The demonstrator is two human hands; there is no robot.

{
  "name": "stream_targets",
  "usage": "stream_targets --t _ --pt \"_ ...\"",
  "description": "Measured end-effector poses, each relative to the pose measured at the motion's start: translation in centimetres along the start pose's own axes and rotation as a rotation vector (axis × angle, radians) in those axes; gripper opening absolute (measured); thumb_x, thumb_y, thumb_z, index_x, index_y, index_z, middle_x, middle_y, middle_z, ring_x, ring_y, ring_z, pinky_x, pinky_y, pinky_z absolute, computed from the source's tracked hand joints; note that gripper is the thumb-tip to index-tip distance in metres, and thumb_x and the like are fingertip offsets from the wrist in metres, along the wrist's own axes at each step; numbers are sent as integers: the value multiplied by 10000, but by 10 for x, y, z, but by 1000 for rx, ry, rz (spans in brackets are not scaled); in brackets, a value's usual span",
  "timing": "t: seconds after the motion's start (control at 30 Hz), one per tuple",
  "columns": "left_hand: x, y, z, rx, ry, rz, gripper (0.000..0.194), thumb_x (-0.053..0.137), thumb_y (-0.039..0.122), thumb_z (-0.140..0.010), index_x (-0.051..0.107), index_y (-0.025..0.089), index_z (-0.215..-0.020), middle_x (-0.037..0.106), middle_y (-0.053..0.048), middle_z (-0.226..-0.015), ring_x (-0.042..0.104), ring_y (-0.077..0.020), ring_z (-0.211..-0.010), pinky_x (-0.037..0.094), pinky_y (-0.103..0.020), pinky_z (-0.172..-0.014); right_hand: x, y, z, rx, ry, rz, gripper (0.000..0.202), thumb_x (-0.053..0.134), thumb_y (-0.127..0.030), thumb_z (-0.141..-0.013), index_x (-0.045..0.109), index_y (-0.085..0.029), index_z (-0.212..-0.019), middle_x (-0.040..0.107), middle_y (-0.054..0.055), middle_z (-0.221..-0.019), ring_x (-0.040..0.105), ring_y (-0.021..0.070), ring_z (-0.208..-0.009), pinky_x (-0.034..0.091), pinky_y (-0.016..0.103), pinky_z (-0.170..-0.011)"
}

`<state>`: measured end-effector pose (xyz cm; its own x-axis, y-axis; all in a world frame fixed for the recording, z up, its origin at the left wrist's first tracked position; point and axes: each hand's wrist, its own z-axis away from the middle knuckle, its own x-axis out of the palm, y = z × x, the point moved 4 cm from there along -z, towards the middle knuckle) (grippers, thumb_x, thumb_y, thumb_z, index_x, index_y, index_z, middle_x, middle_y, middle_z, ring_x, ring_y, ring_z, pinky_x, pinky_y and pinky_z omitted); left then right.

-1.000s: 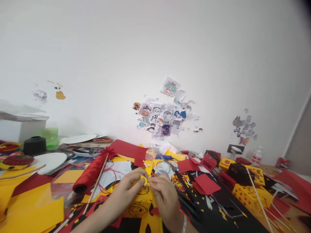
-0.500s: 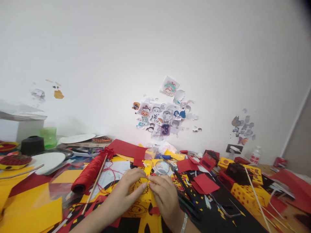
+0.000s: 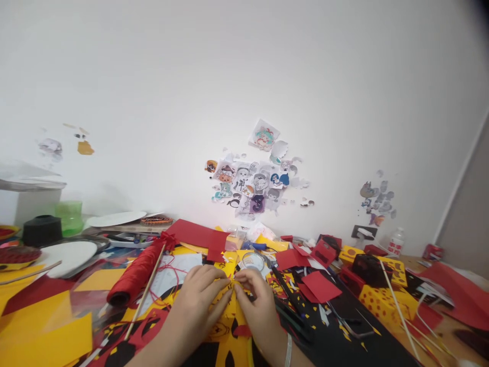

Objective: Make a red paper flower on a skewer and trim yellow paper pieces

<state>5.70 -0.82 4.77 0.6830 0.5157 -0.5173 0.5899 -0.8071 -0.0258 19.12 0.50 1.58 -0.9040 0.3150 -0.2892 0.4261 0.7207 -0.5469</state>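
In the middle of the worktable, a yellow paper cut-out (image 3: 220,331) with black line drawings and cut openings lies before me. My left hand (image 3: 194,303) reaches over it, thumb and fingers pinching a fold at its upper part. Opposite, my right hand (image 3: 259,311) pinches the same yellow fold, and the fingertips of both hands nearly meet. Much of the pinched spot is covered by my fingers. A small red patch shows on the cut-out beside my right hand. Left of my hands lie a red thread spool (image 3: 133,275) and a thin wooden stick (image 3: 144,295).
Paper scraps litter a black mat (image 3: 344,349), where scissors (image 3: 353,329) lie. Red paper squares (image 3: 321,286) and a spotted yellow box (image 3: 395,304) are at right. Yellow sheets (image 3: 46,341) and a white plate (image 3: 72,256) sit left. A bottle (image 3: 396,242) stands by the wall.
The view has shifted slightly to the right. My right fingers have bent and arched higher, and my left hand is more upright; both still pinch the yellow paper.
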Motion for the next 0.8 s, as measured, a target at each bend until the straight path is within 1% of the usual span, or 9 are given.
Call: stream_targets --t 0.13,0.2,0.27,0.37,0.47,0.53,0.63,0.73,0.8 --pt "5 -3 0 -45 -65 -28 178 427 140 -828 597 158 -779 640 -49 -753 553 -172 -708 436 -320 -662 0 -9 1 -199 -84 159 162 431 -145 -860 577 -216 -866 622 23 -778 579 152 -734 471 267 -669" --pt "6 -3 1 -27 -86 -79 191 417 138 -823 592 161 -751 639 -43 -725 550 -169 -676 432 -315 -637 1 -12 3 -289 -112 218 199 395 -143 -876 573 -220 -921 628 27 -790 570 153 -724 469 274 -671" --pt "8 -3 2 10 -99 -142 204 411 140 -824 585 167 -721 633 -34 -692 542 -161 -646 425 -305 -616 2 -13 4 -324 -114 246 209 387 -143 -879 565 -218 -960 633 33 -809 571 158 -730 470 281 -691" --pt "10 -1 3 87 -54 -229 209 427 134 -827 569 170 -678 614 -24 -639 529 -151 -626 416 -291 -600 4 -12 5 -261 -59 220 165 434 -154 -859 560 -215 -946 636 35 -816 590 164 -751 475 277 -702" --pt "12 3 5 172 16 -287 209 432 106 -822 560 165 -667 597 -22 -610 519 -152 -615 421 -294 -594 5 -10 5 -110 13 141 90 476 -165 -830 555 -206 -845 623 21 -734 599 153 -680 477 245 -619" --pt "13 4 5 189 62 -270 243 409 91 -826 541 171 -638 580 -19 -588 506 -147 -589 430 -285 -578 8 -11 5 -80 12 118 109 468 -169 -829 556 -202 -774 609 15 -683 586 147 -631 465 238 -582" --pt "10 3 4 89 107 -124 249 379 86 -831 539 177 -663 586 -27 -621 521 -137 -598 459 -255 -574 10 -14 4 -90 -21 102 167 447 -171 -838 576 -199 -735 614 23 -689 578 149 -643 459 247 -599" --pt "8 0 3 -96 65 78 200 400 102 -815 568 174 -736 615 -40 -690 566 -134 -641 491 -239 -598 9 -16 2 -46 -46 61 185 439 -183 -843 585 -197 -731 612 21 -687 571 144 -637 455 240 -592" --pt "7 -3 2 -192 38 173 186 425 109 -791 585 178 -727 628 -38 -688 586 -135 -641 501 -234 -602 8 -17 1 -26 -51 39 185 440 -193 -845 589 -196 -735 612 19 -684 568 141 -629 452 235 -585"
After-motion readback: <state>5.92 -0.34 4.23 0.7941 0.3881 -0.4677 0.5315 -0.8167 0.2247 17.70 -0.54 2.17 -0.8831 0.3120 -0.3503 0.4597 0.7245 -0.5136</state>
